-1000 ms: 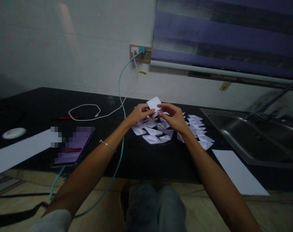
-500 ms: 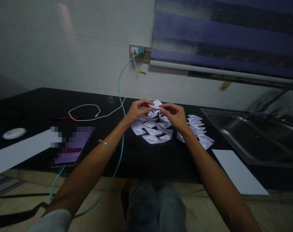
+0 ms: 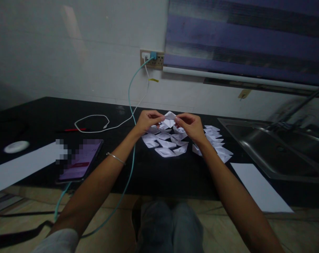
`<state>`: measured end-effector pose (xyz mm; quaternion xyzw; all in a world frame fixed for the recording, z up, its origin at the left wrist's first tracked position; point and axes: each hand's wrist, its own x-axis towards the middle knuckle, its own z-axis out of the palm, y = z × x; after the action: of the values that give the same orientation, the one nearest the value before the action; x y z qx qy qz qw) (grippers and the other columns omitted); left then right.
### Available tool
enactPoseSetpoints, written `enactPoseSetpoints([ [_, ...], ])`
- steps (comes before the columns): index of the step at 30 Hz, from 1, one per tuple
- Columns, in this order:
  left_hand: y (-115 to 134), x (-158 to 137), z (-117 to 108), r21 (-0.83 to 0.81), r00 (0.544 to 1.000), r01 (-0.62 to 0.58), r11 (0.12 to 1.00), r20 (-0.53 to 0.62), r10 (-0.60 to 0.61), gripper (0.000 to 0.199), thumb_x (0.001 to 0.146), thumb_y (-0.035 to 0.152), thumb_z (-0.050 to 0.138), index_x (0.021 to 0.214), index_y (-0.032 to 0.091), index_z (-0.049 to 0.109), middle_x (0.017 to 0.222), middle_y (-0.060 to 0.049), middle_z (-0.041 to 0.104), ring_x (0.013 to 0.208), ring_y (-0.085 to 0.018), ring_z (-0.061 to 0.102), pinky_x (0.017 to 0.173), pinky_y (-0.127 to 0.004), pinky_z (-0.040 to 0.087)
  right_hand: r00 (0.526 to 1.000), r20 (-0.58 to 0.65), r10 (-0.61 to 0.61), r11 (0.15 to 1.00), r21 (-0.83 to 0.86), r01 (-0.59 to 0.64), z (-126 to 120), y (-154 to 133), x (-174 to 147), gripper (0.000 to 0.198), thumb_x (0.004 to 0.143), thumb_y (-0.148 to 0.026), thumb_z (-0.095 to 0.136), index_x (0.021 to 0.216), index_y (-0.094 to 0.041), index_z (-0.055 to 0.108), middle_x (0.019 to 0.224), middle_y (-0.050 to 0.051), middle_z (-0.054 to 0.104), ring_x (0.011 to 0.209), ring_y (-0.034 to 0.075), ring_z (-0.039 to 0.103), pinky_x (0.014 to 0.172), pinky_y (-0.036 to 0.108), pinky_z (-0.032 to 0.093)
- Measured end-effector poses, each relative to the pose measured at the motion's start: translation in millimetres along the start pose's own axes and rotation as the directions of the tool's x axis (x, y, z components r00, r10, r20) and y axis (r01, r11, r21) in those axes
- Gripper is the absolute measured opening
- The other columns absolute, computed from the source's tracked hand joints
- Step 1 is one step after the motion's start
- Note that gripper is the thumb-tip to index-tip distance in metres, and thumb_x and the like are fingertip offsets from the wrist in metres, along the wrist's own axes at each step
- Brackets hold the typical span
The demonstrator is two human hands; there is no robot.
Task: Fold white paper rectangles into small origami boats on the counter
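Observation:
Between my two hands is a small white paper boat, its pointed top facing up. My left hand pinches its left end between thumb and fingers. At the opposite end, the thumb and fingers of my right hand are closed on it too. Below and around the hands, several folded paper boats lie in a cluster on the black countertop. A second row of overlapping paper boats lies to the right, partly hidden by my right forearm.
A white paper sheet lies before the metal sink at right. On the left are a phone, a long paper strip, a white round object and a red pen. A teal cable crosses the counter.
Both hands stay at nearly the same place with the paper boat. The boat has tilted a little, and its upper fold shows as a broader point.

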<state>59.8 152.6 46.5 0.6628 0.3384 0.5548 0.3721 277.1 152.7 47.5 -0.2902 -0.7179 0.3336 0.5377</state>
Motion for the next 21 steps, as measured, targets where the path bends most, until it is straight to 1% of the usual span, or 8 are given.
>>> enactPoseSetpoints([
  [6,3,0,6,-0.027,1.000,-0.012,1.000,-0.004,0.012,0.028,0.071,0.037,0.077,0.082,0.014,0.066,0.068,-0.002,0.068,0.055,-0.010,0.062,0.045,-0.018,0.047,0.999,-0.036,-0.007,0.998,-0.065,0.005,2,-7,-1,0.025,0.077,-0.041,0.076,0.085,-0.018,0.073,0.073,0.002,0.070,0.063,0.013,0.064,0.062,0.027,0.054],
  [9,5,0,7,-0.019,1.000,-0.012,1.000,0.005,0.012,0.028,0.072,0.038,0.076,0.079,0.015,0.062,0.066,-0.002,0.067,0.054,-0.010,0.062,0.044,-0.017,0.046,0.999,-0.054,0.001,0.997,-0.079,-0.005,3,-8,-2,0.027,0.079,-0.043,0.074,0.086,-0.018,0.070,0.070,0.001,0.069,0.061,0.013,0.063,0.060,0.026,0.053],
  [13,6,2,6,-0.033,1.000,-0.012,0.999,0.000,0.012,0.029,0.072,0.039,0.076,0.073,0.016,0.058,0.063,0.000,0.065,0.047,-0.007,0.056,0.042,-0.017,0.045,1.000,-0.014,0.013,0.998,-0.061,-0.014,3,-7,-4,0.026,0.084,-0.044,0.069,0.087,-0.019,0.062,0.063,-0.002,0.064,0.059,0.013,0.063,0.057,0.025,0.050],
  [18,6,2,5,-0.018,0.999,-0.048,0.999,-0.002,0.048,0.032,0.072,0.041,0.077,0.072,0.015,0.057,0.064,0.001,0.063,0.048,-0.006,0.054,0.042,-0.015,0.043,0.999,0.043,-0.021,0.998,-0.063,0.024,1,-4,-2,0.025,0.086,-0.045,0.067,0.085,-0.021,0.060,0.069,-0.001,0.063,0.061,0.012,0.063,0.060,0.025,0.051],
  [21,3,3,4,0.000,0.999,-0.051,0.999,0.006,0.051,0.030,0.074,0.040,0.075,0.075,0.015,0.057,0.063,0.002,0.060,0.048,-0.006,0.054,0.044,-0.016,0.044,0.998,0.056,0.019,0.999,-0.039,-0.017,1,3,0,0.027,0.085,-0.048,0.066,0.085,-0.021,0.059,0.073,-0.001,0.063,0.064,0.013,0.063,0.060,0.027,0.053],
])
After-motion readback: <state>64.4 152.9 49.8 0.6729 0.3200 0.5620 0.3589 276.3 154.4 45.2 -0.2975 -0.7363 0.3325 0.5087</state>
